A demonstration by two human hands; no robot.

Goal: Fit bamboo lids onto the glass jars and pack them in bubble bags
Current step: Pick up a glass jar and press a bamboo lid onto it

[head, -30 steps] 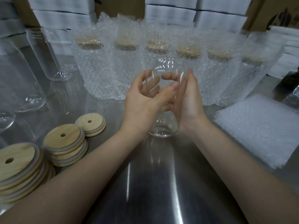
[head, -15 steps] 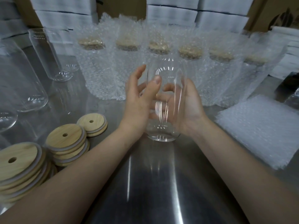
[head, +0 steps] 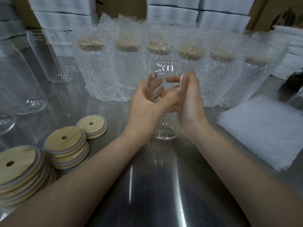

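Note:
A clear glass jar (head: 166, 128) without a lid stands upright on the steel table (head: 155, 185) at the centre. My left hand (head: 146, 104) grips its left side, thumb laid across the front and fingers showing through the glass. My right hand (head: 191, 99) holds the right side, fingers curved behind it. Bamboo lids with a small hole lie at the left: a tall stack (head: 18, 164), a shorter stack (head: 64, 142) and a low pile (head: 91, 126). A pile of flat bubble bags (head: 265, 128) lies at the right.
A row of several lidded jars in bubble bags (head: 127, 68) stands just behind my hands. Bare glass jars (head: 47, 56) (head: 19, 82) stand at the left. White boxes (head: 172, 13) are stacked along the back. A dark object (head: 293, 86) sits at the far right.
My left hand's fingers, lifted and spread half a second ago, have closed round the jar again with the thumb across its front. The jar stays at the same spot.

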